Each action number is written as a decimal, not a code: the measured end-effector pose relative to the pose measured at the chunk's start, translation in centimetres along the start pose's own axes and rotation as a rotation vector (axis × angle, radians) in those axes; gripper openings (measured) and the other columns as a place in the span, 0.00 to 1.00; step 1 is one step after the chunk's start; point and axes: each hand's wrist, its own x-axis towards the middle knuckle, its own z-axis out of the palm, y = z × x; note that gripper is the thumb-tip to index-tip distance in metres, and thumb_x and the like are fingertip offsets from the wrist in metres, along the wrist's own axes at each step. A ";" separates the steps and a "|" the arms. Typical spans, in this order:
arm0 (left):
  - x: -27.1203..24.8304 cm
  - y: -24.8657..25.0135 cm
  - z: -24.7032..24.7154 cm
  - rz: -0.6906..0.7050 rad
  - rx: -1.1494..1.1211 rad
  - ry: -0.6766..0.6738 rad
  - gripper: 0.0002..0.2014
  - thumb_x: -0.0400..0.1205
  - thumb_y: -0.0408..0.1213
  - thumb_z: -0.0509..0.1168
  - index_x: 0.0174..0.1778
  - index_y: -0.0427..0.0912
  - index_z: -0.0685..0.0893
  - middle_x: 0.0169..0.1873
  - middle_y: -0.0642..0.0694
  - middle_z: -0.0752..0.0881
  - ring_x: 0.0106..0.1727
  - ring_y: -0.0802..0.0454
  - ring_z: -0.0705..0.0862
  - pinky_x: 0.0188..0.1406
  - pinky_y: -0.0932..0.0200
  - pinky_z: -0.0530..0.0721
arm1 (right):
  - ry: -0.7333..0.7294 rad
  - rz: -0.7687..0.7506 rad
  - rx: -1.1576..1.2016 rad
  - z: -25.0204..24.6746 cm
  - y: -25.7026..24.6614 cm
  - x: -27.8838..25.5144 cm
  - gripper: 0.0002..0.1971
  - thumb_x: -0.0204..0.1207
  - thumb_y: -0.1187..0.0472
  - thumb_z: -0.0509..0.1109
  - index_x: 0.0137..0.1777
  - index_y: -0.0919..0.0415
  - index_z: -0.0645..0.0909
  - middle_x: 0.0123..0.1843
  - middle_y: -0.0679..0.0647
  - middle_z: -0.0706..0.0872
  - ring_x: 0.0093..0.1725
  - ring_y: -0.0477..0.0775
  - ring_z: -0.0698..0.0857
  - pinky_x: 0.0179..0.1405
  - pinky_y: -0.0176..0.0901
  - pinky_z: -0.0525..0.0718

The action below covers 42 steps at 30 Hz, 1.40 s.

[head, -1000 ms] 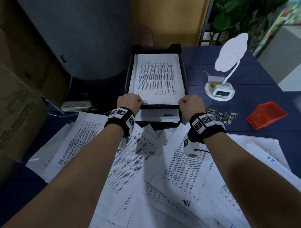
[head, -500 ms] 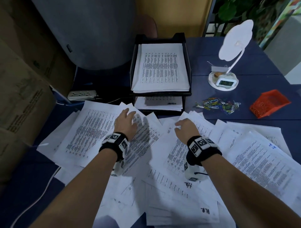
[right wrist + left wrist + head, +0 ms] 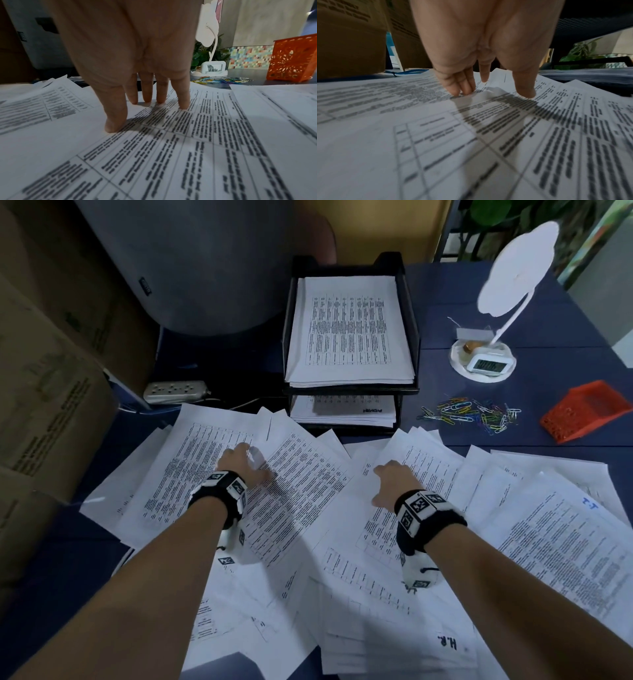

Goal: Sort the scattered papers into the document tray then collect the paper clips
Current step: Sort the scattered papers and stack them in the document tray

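White printed papers (image 3: 298, 508) are spread in overlapping layers across the near half of the blue desk (image 3: 513, 282). The left hand (image 3: 239, 463) is laid on one sheet with fingers (image 3: 465, 86) straight, tips pressed to the page; the right hand (image 3: 394, 481) is set just beside it on another sheet, fingers (image 3: 181, 94) extended and spread, nothing gripped. Behind the pile, a black document tray (image 3: 411, 313) is seen stacked with pages on two levels. To its right, coloured paper clips (image 3: 472, 414) are scattered near an orange basket (image 3: 589, 412) and a small clock (image 3: 488, 366).
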 end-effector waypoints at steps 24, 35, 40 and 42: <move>-4.1 -0.5 -6.2 0.294 -0.755 0.150 0.07 0.82 0.37 0.66 0.55 0.45 0.79 0.43 0.57 0.84 0.43 0.60 0.83 0.35 0.68 0.77 | 0.050 0.003 0.543 -1.3 -1.1 -1.2 0.46 0.67 0.44 0.78 0.81 0.54 0.60 0.78 0.54 0.68 0.70 0.59 0.76 0.69 0.51 0.76; -6.5 0.7 -9.6 0.434 -1.176 0.250 0.09 0.79 0.33 0.70 0.54 0.43 0.83 0.53 0.47 0.88 0.57 0.53 0.86 0.58 0.56 0.83 | 0.356 -0.303 1.362 -6.5 -7.6 -3.2 0.07 0.77 0.67 0.71 0.50 0.56 0.82 0.52 0.53 0.90 0.51 0.54 0.89 0.51 0.51 0.87; -7.3 1.1 -7.7 0.355 -1.158 0.205 0.07 0.77 0.33 0.71 0.48 0.46 0.83 0.49 0.46 0.88 0.53 0.49 0.86 0.59 0.50 0.83 | 0.338 -0.324 1.318 -5.9 -7.3 -3.9 0.12 0.77 0.73 0.69 0.55 0.57 0.81 0.51 0.49 0.87 0.46 0.41 0.86 0.52 0.39 0.84; -7.7 1.6 -7.2 0.306 -1.122 0.230 0.06 0.77 0.34 0.71 0.48 0.44 0.83 0.43 0.50 0.87 0.46 0.57 0.85 0.48 0.62 0.83 | 0.317 -0.302 1.261 -5.4 -7.2 -3.6 0.16 0.77 0.72 0.69 0.65 0.63 0.78 0.56 0.52 0.86 0.53 0.48 0.86 0.58 0.43 0.83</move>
